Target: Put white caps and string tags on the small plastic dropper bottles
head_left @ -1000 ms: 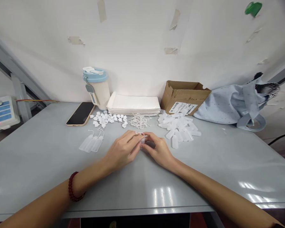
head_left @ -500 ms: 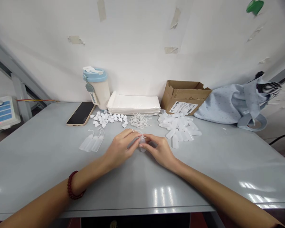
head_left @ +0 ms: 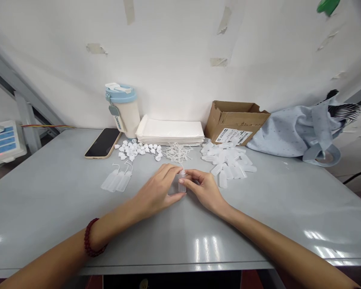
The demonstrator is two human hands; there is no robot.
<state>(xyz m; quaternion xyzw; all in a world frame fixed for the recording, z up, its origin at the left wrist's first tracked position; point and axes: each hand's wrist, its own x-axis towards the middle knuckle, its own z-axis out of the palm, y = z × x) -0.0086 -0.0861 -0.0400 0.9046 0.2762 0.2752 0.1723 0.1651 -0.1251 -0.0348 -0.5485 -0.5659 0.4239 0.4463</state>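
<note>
Plastic, translucent: one small bottle (head_left: 182, 185), near upright at mid-table, between both hands. Shows a pale cord (head_left: 183, 165) rising from the neck. With the right hand (head_left: 207, 189), pinches the bottle body, thumb across the front, index finger up near the neck. With the left hand (head_left: 157, 187), sets fingertips by the neck and thumb low by the base, spread wide between; cannot tell whether pressing or merely bracing. Cannot tell how the neck end sits, behind fingers. For good handling: steady the body with the right, squeeze lightly since thin plastic probably dents, press straight along the axis, hold the cord clear of the neck's edge. Check against three corded bottles (head_left: 116, 181) lying side by side on the grey table top (head_left: 156, 241) to the left. Beyond: white caps (head_left: 132, 149), tangled cords (head_left: 177, 152); to the right, loose bottles (head_left: 229, 165) heaped.
</note>
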